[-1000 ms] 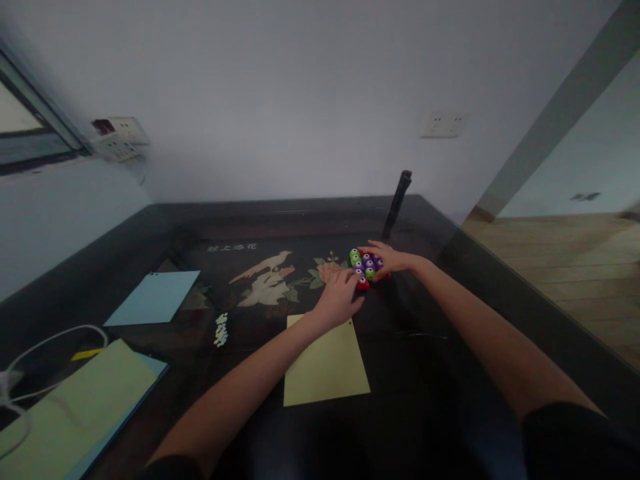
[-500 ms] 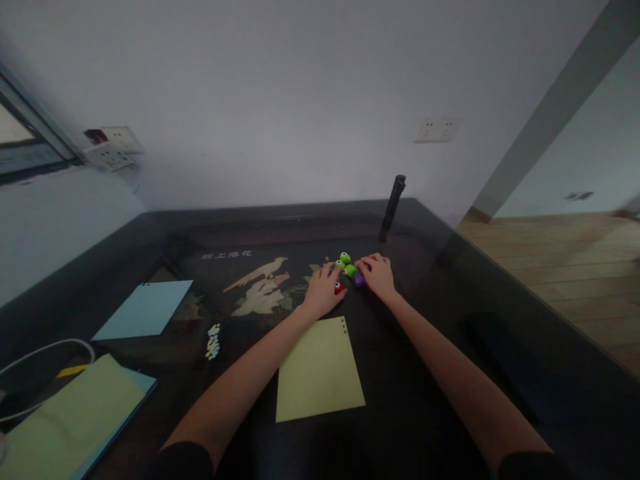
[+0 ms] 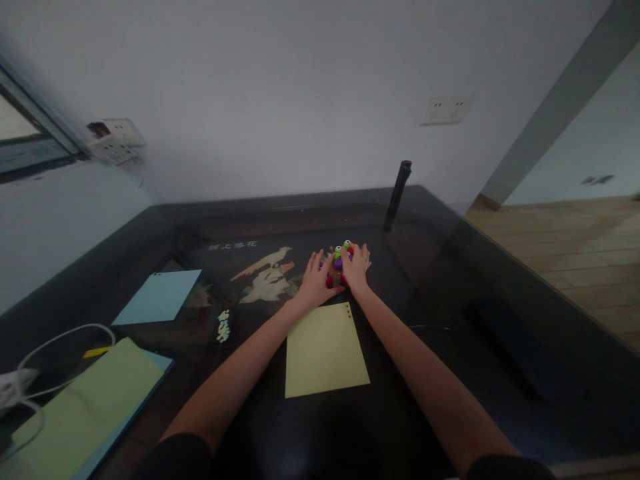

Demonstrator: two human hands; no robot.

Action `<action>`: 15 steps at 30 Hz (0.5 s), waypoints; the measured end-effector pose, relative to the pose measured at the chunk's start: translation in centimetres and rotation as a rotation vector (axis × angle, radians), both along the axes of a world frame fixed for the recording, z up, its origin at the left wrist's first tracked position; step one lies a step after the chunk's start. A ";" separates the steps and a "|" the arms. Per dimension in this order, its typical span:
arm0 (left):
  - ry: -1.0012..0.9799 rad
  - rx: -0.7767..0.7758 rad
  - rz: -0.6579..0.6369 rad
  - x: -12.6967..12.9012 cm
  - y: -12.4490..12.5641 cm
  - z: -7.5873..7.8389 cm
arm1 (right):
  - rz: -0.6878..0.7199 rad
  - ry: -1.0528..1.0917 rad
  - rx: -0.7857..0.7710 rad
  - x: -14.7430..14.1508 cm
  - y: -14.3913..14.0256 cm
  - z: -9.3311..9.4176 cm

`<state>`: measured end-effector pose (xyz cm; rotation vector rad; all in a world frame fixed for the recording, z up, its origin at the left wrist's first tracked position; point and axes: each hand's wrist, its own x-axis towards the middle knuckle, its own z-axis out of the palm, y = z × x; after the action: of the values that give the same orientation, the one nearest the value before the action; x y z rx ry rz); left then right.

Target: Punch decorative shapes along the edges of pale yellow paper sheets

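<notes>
A tight cluster of small toys lies on the dark table, beyond the yellow sheet [image 3: 327, 350]. Green toys [image 3: 339, 253] with round white eyes show at its far side, a purple toy [image 3: 339, 263] in the middle and a red toy [image 3: 329, 281] nearer me. My left hand [image 3: 314, 285] curves round the cluster's left side, fingers stretched out and apart. From the right, my right hand [image 3: 356, 269] rests against the toys with extended fingers. Both hands cup the group between them, hiding some toys in part.
Left of my arms lie a blue sheet [image 3: 157, 297], a small pile of pale bits [image 3: 223, 327] and stacked yellow and blue paper [image 3: 90, 407] near a white cable [image 3: 65, 328]. A black upright stick [image 3: 397, 197] stands at the back; a dark flat object [image 3: 515, 347] lies right.
My right hand has moved left, pushing toys toward my left hand, so the cluster is tighter. The hands are closer together. The camera view has shifted slightly.
</notes>
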<state>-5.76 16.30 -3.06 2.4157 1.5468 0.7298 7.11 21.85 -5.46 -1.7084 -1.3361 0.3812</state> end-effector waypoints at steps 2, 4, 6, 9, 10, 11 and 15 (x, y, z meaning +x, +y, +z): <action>0.003 0.016 0.015 0.3 -0.1 0.2 | 0.026 0.019 0.025 -1.1 -0.5 0.0; 0.012 0.035 0.022 0.3 -0.2 0.6 | 0.072 0.016 0.055 -1.3 -0.9 0.2; 0.024 0.056 0.023 0.0 -0.5 0.9 | 0.125 -0.004 0.088 -0.6 -0.9 0.7; 0.044 0.086 0.011 -0.1 -0.9 1.4 | 0.211 -0.066 0.137 1.7 0.3 2.2; 0.053 0.095 -0.002 -0.1 -1.0 1.4 | 0.254 -0.099 0.148 2.5 0.9 2.8; 0.063 0.104 -0.021 0.1 -1.2 1.5 | 0.306 -0.135 0.156 3.2 1.5 3.3; 0.102 0.135 -0.094 0.7 -1.4 1.5 | 0.532 -0.305 0.156 4.1 3.4 4.5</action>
<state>-5.08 14.93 -1.58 2.6420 1.4509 0.7254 11.22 25.28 -0.94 -1.2998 -1.9959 0.3086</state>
